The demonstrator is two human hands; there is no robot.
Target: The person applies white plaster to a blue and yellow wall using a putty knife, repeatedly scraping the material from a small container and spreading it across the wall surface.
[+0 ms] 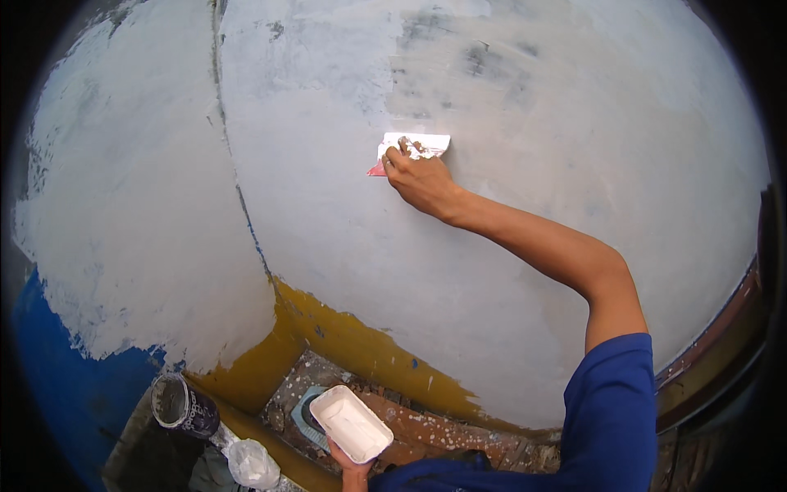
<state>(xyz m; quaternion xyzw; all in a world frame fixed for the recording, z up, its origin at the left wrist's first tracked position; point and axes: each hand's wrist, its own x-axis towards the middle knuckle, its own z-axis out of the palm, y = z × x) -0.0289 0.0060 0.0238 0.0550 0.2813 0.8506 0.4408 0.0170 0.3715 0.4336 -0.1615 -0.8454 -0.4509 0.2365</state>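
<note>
My right hand is closed on a wide putty knife, its pale blade smeared with white putty and a red corner showing at the left. The blade lies against the grey-white wall, with my arm stretched up across it. Low in the view, my left hand grips a white rectangular tray from beneath; its fingers are mostly hidden under it. White putty coats the inside of the tray. Around the blade the wall is coated smoothly at the left and shows darker patches above.
Two walls meet at a vertical corner left of centre, with bare ochre and blue paint lower down. At lower left stand a dark open bucket and a whitish plastic bag. A squat toilet is set in the spattered floor behind the tray.
</note>
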